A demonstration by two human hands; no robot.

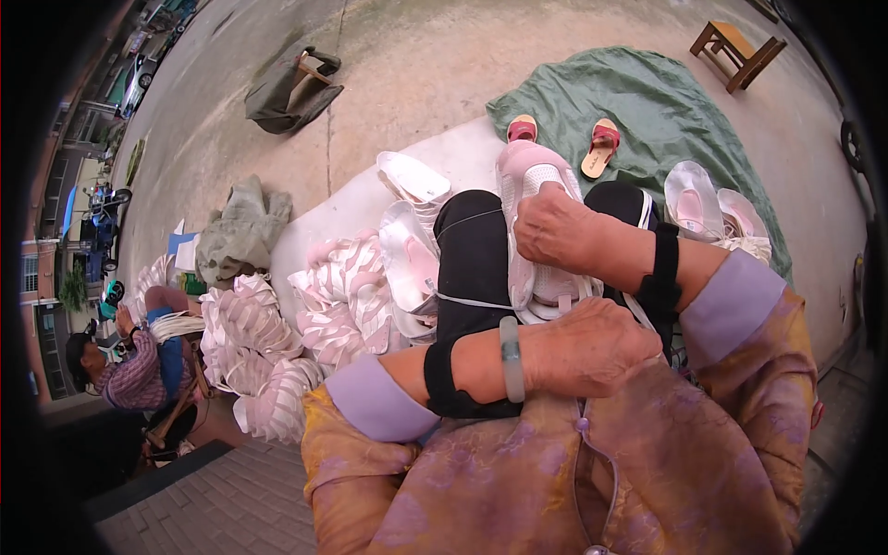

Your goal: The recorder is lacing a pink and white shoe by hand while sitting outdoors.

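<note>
A pink and white shoe upper [529,159] lies lengthwise between my black-trousered knees, with white mesh along its middle. My right hand [560,227] is a fist over the shoe upper, covering part of it. Nearer my body, my left hand [597,347] is also closed, crossing low over my lap toward the right. Whatever either fist grips is hidden by the fingers. A white cord [472,302] runs across my left thigh beside the shoe upper, and more white cord [645,211] hangs over my right knee.
Bundles of pink and white shoe uppers [347,296] are heaped at my left. Clear shoe-shaped pieces [692,199] lie at the right. Red sandals [601,148] rest on a green sheet [638,88]. A wooden stool [735,51] stands far right; another person [139,370] sits at left.
</note>
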